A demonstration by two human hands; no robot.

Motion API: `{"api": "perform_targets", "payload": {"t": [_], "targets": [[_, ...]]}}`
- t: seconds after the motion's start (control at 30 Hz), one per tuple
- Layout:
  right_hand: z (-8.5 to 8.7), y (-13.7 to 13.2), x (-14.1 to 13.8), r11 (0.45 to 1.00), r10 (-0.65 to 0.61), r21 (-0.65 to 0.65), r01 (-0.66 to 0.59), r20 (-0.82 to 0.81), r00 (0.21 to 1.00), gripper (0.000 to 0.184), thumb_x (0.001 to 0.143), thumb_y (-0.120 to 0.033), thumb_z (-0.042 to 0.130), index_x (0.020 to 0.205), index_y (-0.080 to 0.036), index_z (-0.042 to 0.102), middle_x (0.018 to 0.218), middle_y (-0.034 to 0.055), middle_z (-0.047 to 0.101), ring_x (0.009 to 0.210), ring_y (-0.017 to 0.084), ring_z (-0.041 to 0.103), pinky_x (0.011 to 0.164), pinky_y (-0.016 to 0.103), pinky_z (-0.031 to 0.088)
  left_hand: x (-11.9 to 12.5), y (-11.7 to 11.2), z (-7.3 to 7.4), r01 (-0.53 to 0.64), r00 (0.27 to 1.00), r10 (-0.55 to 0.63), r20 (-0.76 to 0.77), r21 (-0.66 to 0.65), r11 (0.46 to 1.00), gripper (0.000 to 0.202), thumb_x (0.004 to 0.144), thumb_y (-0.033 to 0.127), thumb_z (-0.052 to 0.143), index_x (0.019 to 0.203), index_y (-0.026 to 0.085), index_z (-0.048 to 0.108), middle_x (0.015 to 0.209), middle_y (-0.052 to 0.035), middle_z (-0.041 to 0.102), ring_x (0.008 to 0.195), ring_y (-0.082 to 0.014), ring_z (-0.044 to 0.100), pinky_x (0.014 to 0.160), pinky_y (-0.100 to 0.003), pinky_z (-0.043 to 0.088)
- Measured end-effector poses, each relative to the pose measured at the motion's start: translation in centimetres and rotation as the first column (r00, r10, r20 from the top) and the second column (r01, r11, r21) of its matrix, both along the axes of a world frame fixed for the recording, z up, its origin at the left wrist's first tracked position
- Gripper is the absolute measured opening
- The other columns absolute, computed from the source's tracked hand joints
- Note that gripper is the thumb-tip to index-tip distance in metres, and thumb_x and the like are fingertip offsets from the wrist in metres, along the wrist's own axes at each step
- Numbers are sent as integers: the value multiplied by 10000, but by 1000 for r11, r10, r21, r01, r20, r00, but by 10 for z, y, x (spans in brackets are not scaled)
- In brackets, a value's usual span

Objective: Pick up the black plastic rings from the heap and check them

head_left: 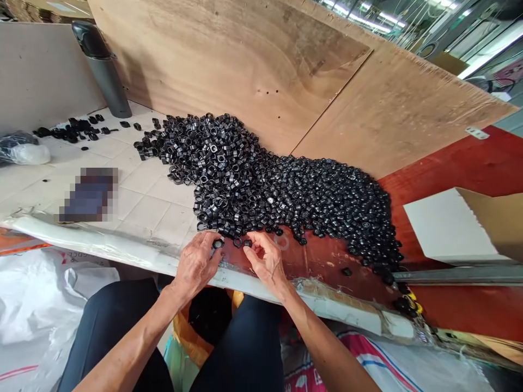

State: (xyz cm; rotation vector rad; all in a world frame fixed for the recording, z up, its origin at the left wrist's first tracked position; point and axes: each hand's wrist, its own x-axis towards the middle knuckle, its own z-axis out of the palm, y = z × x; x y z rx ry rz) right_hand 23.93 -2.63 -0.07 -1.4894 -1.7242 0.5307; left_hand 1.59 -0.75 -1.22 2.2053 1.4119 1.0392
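The left hand (196, 267) pinches a small black plastic ring (218, 244). The right hand (265, 258) pinches another ring (247, 243) just beside it, at the lower edge of the big black pile (261, 185), low in the middle of the view.

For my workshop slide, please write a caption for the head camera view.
Left hand and right hand each pinch a small black ring beside a large heap.

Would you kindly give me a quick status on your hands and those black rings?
Left hand pinching one black ring; right hand pinching a second ring; pile edge just ahead, nothing in the way.
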Motion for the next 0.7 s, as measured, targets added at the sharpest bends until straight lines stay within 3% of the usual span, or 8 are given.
{"api": "perform_targets", "payload": {"t": [0.1, 0.27, 0.37, 0.47, 0.6, 0.7], "targets": [[2, -2, -1, 999, 6, -43, -8, -62, 998, 166, 920, -271, 656, 1054, -203, 725, 892, 25, 675, 741, 167, 614, 721, 301, 537, -1, -1, 2, 3, 1000, -3, 22, 9, 1000, 231, 928, 152, 622, 1146, 227, 612, 1066, -73, 754, 1022, -260, 735, 901, -371, 598], [7, -9, -19, 990, 33, -116, -83, -381, 924, 225, 896, -319, 737, 1104, -237, 768, 1102, 62, 709, 875, 178, 691, 772, 289, 605, -3, -3, 8, 87, 993, -89, 82, 29, 996, 205, 958, 176, 645, 1150, 235, 603, 1041, -49, 749, 907, -213, 738, 854, -344, 611], [11, -11, -32, 983, -4, -165, -81, -463, 887, 257, 873, -323, 764, 1116, -239, 769, 994, 46, 734, 826, 180, 713, 746, 290, 624, -3, -4, 8, 99, 985, -97, 141, -10, 995, 229, 952, 171, 658, 1163, 241, 601, 1012, -25, 749, 814, -178, 734, 791, -311, 613], [13, -11, -39, 985, -17, -162, -66, -462, 887, 269, 890, -340, 749, 1137, -233, 755, 903, 32, 736, 763, 176, 713, 702, 284, 623, -3, -5, 6, 88, 981, -78, 176, -47, 995, 254, 934, 181, 689, 1170, 238, 616, 980, -17, 734, 791, -171, 720, 774, -309, 611], [16, -8, -40, 992, 82, -63, -111, -354, 932, 194, 924, -324, 705, 1080, -228, 768, 1067, 67, 745, 838, 183, 718, 741, 291, 617, -7, -5, 7, 159, 959, -132, 253, -90, 983, 265, 963, 214, 684, 1217, 238, 615, 1030, -27, 740, 825, -163, 726, 796, -314, 619], [17, -8, -40, 988, 111, -66, -138, -315, 943, 176, 925, -281, 696, 1070, -222, 778, 1057, 70, 751, 837, 183, 726, 734, 287, 613, -10, -5, 8, 238, 925, -171, 340, -167, 957, 252, 981, 249, 693, 1218, 243, 609, 1108, -38, 752, 953, -187, 763, 887, -348, 633]]}}
